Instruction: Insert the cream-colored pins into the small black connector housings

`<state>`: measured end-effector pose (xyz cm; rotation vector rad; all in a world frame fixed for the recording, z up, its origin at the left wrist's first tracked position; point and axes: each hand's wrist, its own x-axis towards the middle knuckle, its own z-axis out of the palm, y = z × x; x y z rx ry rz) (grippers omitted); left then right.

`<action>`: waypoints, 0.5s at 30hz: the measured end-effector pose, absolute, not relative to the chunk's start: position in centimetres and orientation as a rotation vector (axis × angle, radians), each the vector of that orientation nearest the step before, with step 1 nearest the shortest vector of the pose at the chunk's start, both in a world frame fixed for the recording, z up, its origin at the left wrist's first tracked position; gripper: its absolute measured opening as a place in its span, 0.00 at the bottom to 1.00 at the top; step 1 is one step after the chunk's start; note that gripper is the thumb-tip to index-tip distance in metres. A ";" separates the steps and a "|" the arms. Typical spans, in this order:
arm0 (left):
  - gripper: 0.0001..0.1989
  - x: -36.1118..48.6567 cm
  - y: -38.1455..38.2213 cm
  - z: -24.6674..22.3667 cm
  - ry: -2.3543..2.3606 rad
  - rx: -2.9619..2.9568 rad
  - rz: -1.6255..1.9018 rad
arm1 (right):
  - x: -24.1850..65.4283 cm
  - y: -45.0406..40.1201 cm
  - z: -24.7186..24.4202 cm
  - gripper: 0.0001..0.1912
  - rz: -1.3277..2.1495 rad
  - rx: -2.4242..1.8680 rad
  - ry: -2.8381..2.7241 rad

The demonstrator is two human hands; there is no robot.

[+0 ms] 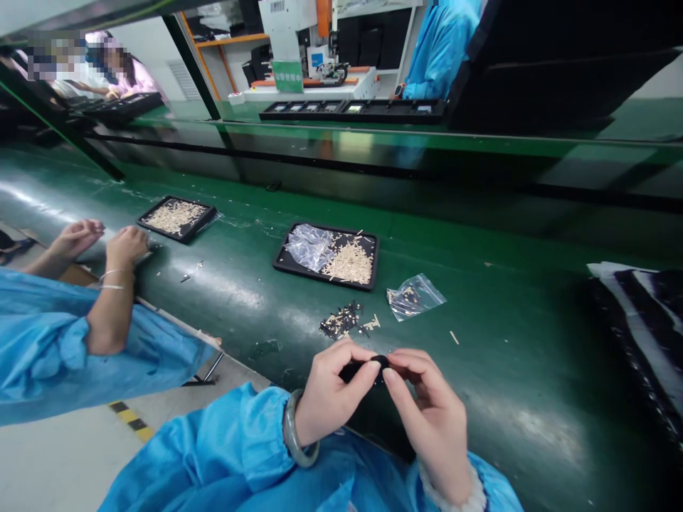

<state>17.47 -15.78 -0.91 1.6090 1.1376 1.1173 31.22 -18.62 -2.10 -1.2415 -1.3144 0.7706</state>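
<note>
Between the fingertips of both hands is a small black piece (pixel 380 361). My left hand (pixel 334 387) pinches it from the left, thumb and fingers together. From the right, my right hand (pixel 427 405) has its thumb and index finger closed on the same piece. The piece is partly hidden by the fingers. Just beyond my hands lies a loose pile of small black and beige bits (pixel 341 321). A clear zip bag (pixel 419 297) with small pieces in it lies to the right of the pile. Farther back, a black tray (pixel 282 262) holds many beige pieces and crumpled clear plastic.
Another person's hands (pixel 125 249) are at the left, near a second black tray (pixel 186 237) of beige pieces. Dark layered material (pixel 634 334) is stacked at the right edge. A raised shelf edge (pixel 373 130) runs along the back.
</note>
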 end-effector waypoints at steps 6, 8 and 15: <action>0.03 17.5 -15.9 -0.9 1.111 1.733 1.152 | 31.1 -18.3 -2.1 0.04 0.868 -1.250 -1.240; 0.02 17.5 -16.0 -1.0 1.099 1.769 1.155 | 31.1 -18.3 -2.1 0.02 0.966 -1.252 -1.166; 0.05 17.5 -15.8 -0.7 1.157 1.641 1.026 | 31.6 -18.4 -2.7 0.07 1.344 -1.224 -0.873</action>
